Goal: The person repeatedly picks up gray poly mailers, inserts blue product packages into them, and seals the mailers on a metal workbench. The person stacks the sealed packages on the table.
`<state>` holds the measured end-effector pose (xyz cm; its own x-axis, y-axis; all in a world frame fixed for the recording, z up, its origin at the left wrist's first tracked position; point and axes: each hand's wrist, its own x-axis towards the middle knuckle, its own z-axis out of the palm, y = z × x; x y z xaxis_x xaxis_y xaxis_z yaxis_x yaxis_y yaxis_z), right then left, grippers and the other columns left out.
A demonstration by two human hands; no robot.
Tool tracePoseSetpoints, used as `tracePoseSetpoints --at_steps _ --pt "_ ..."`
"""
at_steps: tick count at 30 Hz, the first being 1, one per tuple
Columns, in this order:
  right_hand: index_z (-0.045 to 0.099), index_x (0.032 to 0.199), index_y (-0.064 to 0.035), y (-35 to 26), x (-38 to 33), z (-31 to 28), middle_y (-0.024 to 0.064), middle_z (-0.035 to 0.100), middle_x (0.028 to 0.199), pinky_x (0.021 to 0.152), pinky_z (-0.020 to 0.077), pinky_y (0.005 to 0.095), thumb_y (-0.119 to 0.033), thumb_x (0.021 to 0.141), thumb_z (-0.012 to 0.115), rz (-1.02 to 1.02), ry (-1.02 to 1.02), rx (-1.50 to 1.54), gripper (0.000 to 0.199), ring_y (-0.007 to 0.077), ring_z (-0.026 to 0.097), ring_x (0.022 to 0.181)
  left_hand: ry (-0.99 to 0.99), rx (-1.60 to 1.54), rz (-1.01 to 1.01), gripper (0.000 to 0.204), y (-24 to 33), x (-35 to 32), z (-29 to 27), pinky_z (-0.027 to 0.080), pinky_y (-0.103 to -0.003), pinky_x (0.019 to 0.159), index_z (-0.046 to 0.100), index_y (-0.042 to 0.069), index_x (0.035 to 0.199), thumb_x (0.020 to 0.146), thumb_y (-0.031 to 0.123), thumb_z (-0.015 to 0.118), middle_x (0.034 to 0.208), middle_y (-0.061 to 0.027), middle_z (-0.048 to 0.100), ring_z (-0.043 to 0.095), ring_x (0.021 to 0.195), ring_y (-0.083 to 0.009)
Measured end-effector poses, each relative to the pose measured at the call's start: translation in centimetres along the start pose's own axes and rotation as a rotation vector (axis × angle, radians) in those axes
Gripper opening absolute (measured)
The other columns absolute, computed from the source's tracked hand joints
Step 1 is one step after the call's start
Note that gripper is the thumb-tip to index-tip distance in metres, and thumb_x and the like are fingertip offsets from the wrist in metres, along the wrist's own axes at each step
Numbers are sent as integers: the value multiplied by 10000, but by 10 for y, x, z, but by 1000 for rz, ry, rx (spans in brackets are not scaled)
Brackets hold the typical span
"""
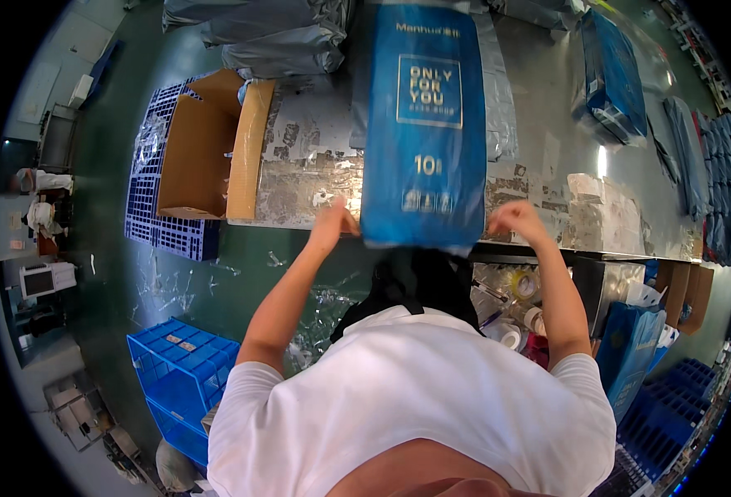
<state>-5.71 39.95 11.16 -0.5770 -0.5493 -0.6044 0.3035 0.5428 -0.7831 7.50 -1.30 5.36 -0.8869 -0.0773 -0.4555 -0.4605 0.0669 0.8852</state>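
Both hands (335, 222) (516, 217) gripping blue bag (426, 124), steel table (548, 108), cardboard box (208, 149) left, grey bags (274, 37) behind

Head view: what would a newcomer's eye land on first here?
First the big blue bag, lying flat along the middle of the metal table, with the left hand and right hand at its near corners. Next comes the open cardboard box at the table's left end. Then the blue crate on the floor, lower left.
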Motion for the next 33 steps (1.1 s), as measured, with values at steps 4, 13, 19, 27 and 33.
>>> tracePoseSetpoints --at_steps 4,13,19,27,33 --pt "420 1265 -42 6 40 29 106 488 1228 908 392 312 -341 893 485 -405 614 555 481 170 471 1113 145 -292 279 578 -5 23 14 328 -330 968 477 -21 1181 932 470 299 1178 -148 508 471 1092 -222" --pt "301 1326 -70 45 3 157 79 418 1282 931 385 334 -423 908 420 -393 531 821 560 205 458 1104 -136 -570 174 649 -32 -47 60 194 -337 1056 130 53 1405 930 469 279 1435 -116 202 215 1304 -232" --pt "353 1298 -84 76 -42 205 66 456 1246 924 386 308 -461 924 343 -86 465 1136 532 179 465 1080 -102 -367 243 652 -51 -98 64 212 -342 1042 201 10 1366 926 484 287 1386 -144 280 265 1272 -244" --pt "569 936 11 37 10 105 133 577 734 660 440 305 -131 866 495 -176 911 -237 175 209 558 713 421 385 622 116 13 -33 30 461 -337 701 590 -20 892 814 45 534 844 -181 599 579 765 -307" --pt "585 996 -19 -33 123 -43 191 561 1036 782 476 331 -105 772 535 -590 954 -741 245 291 575 939 311 962 853 296 88 146 3 446 -378 834 588 30 970 677 -2 561 1063 -117 556 516 998 -310"
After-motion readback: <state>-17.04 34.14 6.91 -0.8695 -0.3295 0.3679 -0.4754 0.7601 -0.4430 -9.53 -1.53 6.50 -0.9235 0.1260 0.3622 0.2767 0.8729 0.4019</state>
